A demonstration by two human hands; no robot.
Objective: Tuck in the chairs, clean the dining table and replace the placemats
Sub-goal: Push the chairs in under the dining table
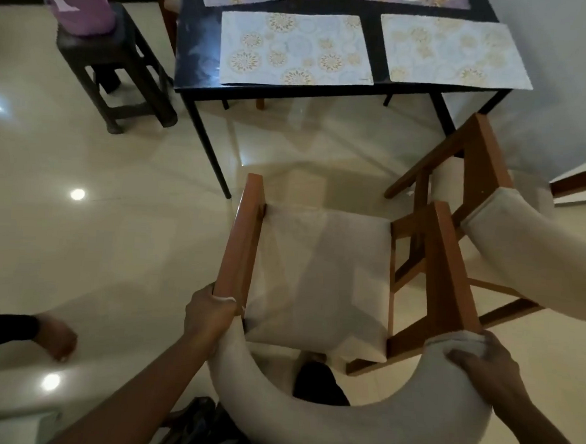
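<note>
A: Step in hand?

B: Chair tucking, I'd say. The orange-brown wooden armchair [319, 281], with its cream fabric seat and curved cream padded backrest, stands on the tiled floor in front of the near edge of the black rectangular dining table [199, 47]. It's not under the table yet.

A: Grips?

B: Both hands are on the backrest. The left hand [208, 314] is curled round its left end, where the pad meets the armrest. The right hand [481, 367] has its fingers wrapped over the right end. Neither holds anything else.

A: Which way does it point?

B: Seat front faces the table, backrest toward the person. The armrests give the long axis, running from the person toward the table, skewed a little left of square.

A: Next move?

B: My guess is a straight push forward, squared up first so the armrests pass between the table legs. The near-left leg is close to the left armrest's tip. I can't tell whether the armrests clear the tabletop.

A: Anything else?

B: A second wooden chair [475, 156] sits angled at the right, just beside this one, also untucked. Pale floral rectangular placemats [295, 48] already lie on the table. A dark square stool [123, 67] with a purple bag [82, 10] stands to the left.
</note>
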